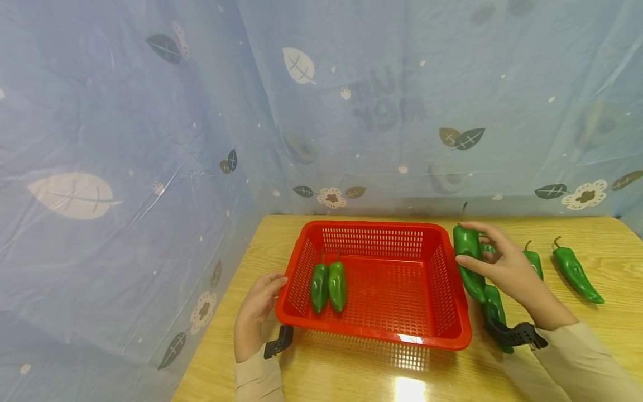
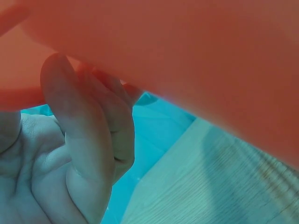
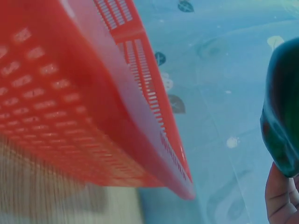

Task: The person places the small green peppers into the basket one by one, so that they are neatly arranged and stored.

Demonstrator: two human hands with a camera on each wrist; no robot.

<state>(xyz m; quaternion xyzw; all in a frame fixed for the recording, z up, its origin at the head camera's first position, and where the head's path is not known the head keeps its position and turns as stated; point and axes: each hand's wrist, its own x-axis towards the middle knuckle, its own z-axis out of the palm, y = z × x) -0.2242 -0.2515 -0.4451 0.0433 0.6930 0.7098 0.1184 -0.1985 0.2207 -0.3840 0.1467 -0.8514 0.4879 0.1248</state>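
Head view: a blue leaf-print sheet hangs behind and to the left of a wooden table. On the table sits a red basket, wider than it is deep. The left hand is at its left rim, fingers fairly straight and touching it, not wrapped around. The right hand is beyond the opposite end, its thumb and fingers pinching a long green pepper.

That held pepper is just outside the basket's right wall, so the basket's inside lies to its left, across the rim, and the right hand is much the nearer. Its long axis runs roughly along that wall, stem pointing away from the person, tip toward them. In the right wrist view, a strip of sheet shows between pepper and rim.

At the basket's left end, a dark pepper and a brighter pepper lie side by side, stems also away. On the table to the right are a far-right pepper, a pepper partly behind the hand and one under the wrist strap.
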